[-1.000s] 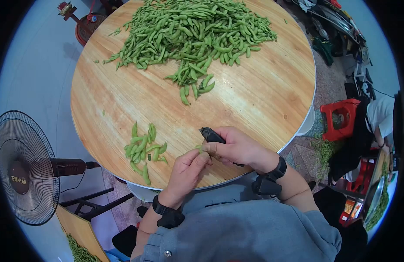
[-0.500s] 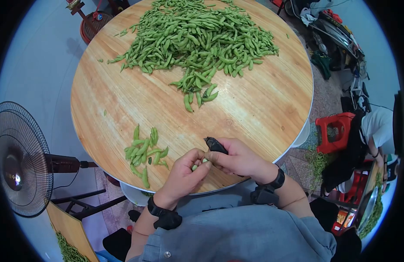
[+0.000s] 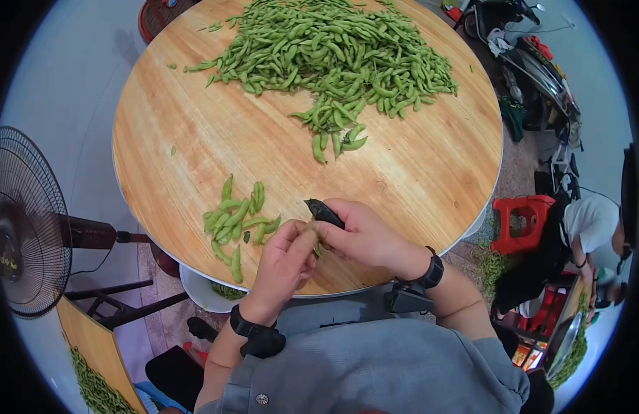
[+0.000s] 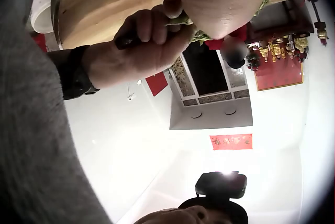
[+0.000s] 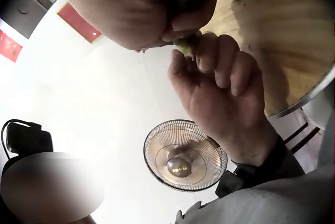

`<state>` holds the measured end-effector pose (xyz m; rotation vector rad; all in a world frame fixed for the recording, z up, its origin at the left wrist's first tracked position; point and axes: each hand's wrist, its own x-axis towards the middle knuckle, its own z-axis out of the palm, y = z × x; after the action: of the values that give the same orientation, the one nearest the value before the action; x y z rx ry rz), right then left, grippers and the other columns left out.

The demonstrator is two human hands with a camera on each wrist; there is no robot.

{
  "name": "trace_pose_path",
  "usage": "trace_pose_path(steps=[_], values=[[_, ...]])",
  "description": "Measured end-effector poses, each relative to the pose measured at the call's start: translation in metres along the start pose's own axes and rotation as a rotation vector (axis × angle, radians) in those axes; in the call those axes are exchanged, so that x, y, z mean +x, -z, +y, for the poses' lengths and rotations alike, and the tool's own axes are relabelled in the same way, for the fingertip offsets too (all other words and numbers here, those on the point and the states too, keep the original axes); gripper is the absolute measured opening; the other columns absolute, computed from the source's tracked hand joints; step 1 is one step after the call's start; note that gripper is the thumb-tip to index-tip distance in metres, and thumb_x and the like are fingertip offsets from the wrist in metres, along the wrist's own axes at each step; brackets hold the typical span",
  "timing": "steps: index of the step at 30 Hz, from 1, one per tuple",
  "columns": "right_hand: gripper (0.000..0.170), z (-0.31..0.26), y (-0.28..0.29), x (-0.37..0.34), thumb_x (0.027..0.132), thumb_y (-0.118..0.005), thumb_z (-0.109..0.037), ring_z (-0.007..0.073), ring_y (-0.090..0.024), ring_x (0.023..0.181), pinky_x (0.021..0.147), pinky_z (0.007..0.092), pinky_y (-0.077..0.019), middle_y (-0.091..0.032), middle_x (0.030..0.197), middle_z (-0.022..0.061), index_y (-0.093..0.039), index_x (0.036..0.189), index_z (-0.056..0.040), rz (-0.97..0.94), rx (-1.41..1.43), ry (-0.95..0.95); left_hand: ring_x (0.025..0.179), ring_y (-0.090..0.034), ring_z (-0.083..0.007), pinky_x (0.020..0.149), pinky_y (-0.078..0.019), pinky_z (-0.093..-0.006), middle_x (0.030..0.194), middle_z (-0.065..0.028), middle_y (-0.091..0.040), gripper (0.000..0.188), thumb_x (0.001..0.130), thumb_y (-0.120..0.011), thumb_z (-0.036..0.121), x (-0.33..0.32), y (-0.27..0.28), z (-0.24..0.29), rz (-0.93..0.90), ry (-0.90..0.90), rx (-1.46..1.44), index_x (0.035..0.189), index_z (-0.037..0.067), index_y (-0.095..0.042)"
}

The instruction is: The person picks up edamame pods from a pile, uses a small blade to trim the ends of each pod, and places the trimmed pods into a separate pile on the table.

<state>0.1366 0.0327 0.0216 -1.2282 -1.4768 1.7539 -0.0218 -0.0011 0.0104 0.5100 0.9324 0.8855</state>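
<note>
In the head view my left hand (image 3: 285, 259) pinches a green soybean pod (image 3: 318, 252) between thumb and fingers, near the table's front edge. My right hand (image 3: 364, 234) meets it there, its thumb against the pod. Curled into that right palm is a black, tapered object (image 3: 326, 214), its pointed end sticking out past the index finger; the rest is hidden in the fist. The right wrist view shows the pod (image 5: 183, 46) between both hands' fingertips. Left of the hands lies a small group of pods (image 3: 233, 217).
A large heap of soybean pods (image 3: 333, 55) covers the far part of the round wooden table (image 3: 416, 165). A pale tub (image 3: 202, 290) stands below the front left edge. To the left is a fan (image 3: 30, 221); to the right, a red stool (image 3: 523, 222) and another person (image 3: 588, 228).
Half a second ago pale beans showed between the left fingers; now the left thumb covers them and a bit of pod hangs below. The hands have shifted slightly left; the head view has turned.
</note>
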Motion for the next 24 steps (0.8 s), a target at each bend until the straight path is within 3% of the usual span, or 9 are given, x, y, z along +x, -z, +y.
trace_pose_path(steps=[4,9,11,13,14,15,17,21,24], values=[[0.014,-0.009,0.003,-0.003,0.089,-0.051,-0.018,0.0063,-0.045,0.049,0.043,0.0212,-0.035,-0.048,0.063,-0.0013,-0.049,0.082,-0.0055,-0.137,0.39,-0.204,0.043,-0.031,-0.0021,0.038,-0.024,-0.0164,0.06,0.0018,-0.047,0.01,0.092,-0.05,0.018,0.003,0.012,-0.002,-0.136,0.03,-0.045,0.093,0.008,-0.049],[0.013,0.003,0.002,-0.009,0.089,-0.051,-0.018,0.0054,-0.041,0.046,0.04,0.0208,-0.0327,-0.045,0.059,-0.0021,-0.048,0.082,-0.0064,-0.011,0.293,-0.146,0.043,-0.03,-0.0023,0.039,-0.0254,-0.0164,0.064,0.0003,-0.049,0.011,0.092,-0.048,0.016,0.009,0.012,-0.01,-0.22,0.073,-0.246,0.096,0.006,-0.049],[0.014,0.005,0.007,-0.014,0.088,-0.052,-0.018,0.0054,-0.041,0.045,0.04,0.0209,-0.0326,-0.045,0.058,-0.0019,-0.049,0.081,-0.0063,0.037,0.28,-0.14,0.046,-0.032,-0.0022,0.041,-0.027,-0.0161,0.068,-0.0014,-0.049,0.013,0.093,-0.045,0.014,0.007,0.008,-0.007,-0.195,0.108,-0.06,0.1,0.004,-0.049],[0.017,0.005,0.014,-0.021,0.088,-0.052,-0.02,0.0042,-0.042,0.045,0.04,0.0208,-0.0333,-0.047,0.058,-0.0019,-0.05,0.079,-0.0057,0.201,0.068,-0.191,0.047,-0.032,-0.0021,0.042,-0.0275,-0.0162,0.069,-0.0019,-0.049,0.014,0.093,-0.044,0.014,0.006,0.009,-0.008,-0.17,0.062,0.021,0.101,0.004,-0.049],[0.021,0.022,0.023,-0.021,0.086,-0.053,-0.021,0.0147,-0.05,0.046,0.043,0.0272,-0.0397,-0.054,0.059,0.0064,-0.051,0.077,-0.0021,0.26,-0.073,-0.165,0.048,-0.032,-0.002,0.042,-0.0281,-0.0163,0.071,-0.0023,-0.048,0.015,0.094,-0.042,0.013,0.006,0.01,-0.008,-0.141,0.01,0.107,0.103,0.003,-0.049],[0.021,0.029,0.027,-0.021,0.086,-0.053,-0.021,0.0147,-0.05,0.046,0.043,0.0272,-0.0397,-0.054,0.059,0.0064,-0.051,0.077,-0.0021,0.26,-0.075,-0.167,0.048,-0.032,-0.002,0.042,-0.0281,-0.0163,0.071,-0.0023,-0.048,0.015,0.094,-0.042,0.013,0.006,0.012,-0.007,-0.142,0.011,0.103,0.103,0.003,-0.049],[0.019,0.037,0.031,-0.021,0.084,-0.055,-0.019,0.0147,-0.05,0.053,0.049,0.0307,-0.0417,-0.055,0.065,0.0078,-0.052,0.086,-0.0003,0.392,-0.675,0.016,0.049,-0.032,-0.0022,0.043,-0.0285,-0.0174,0.07,-0.0019,-0.047,0.014,0.092,-0.041,0.01,0.005,0.016,-0.003,0.022,-0.095,0.005,0.101,0.003,-0.049],[0.021,0.013,-0.007,0.003,0.081,-0.056,-0.019,0.0247,-0.056,0.06,0.056,0.0368,-0.0443,-0.058,0.069,0.0161,-0.054,0.086,0.0014,0.33,-0.777,0.019,0.048,-0.031,-0.0051,0.044,-0.028,-0.0186,0.07,-0.0023,-0.047,0.013,0.089,-0.038,0.008,0.001,0.019,0.0,0.085,-0.239,-0.276,0.095,0.003,-0.049],[0.021,-0.004,-0.021,0.029,0.081,-0.056,-0.019,0.0314,-0.058,0.066,0.058,0.0385,-0.0445,-0.058,0.071,0.0199,-0.054,0.084,0.0011,0.152,-0.576,0.143,0.048,-0.031,-0.006,0.042,-0.0276,-0.0191,0.069,-0.0026,-0.047,0.015,0.092,-0.038,0.013,-0.005,0.018,0.006,0.113,-0.338,-0.307,0.095,0.004,-0.049]])
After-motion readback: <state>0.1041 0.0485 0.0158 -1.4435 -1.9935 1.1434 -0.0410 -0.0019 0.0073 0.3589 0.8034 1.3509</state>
